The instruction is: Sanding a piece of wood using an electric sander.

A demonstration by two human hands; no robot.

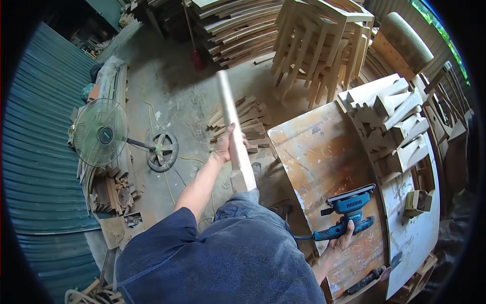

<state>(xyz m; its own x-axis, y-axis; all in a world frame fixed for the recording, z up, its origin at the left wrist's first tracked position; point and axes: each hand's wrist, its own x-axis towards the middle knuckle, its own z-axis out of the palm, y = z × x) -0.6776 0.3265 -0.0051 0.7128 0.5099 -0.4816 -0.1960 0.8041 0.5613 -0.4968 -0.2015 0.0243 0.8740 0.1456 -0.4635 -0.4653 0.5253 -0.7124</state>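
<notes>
1. Gripping a long pale wooden leg at its middle, the left hand has its fingers clenched around it; the leg tilts up and away over the floor.
2. The right hand grasps a blue sander by its handle, fingers closed on it, resting on the worn table.
3. Cut wood pieces are stacked at the table's far side; a fan stands left.

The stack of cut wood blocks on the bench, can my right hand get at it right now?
Probably not as it is: the right hand is shut on the sander, though the bench between it and the blocks is bare.
</notes>
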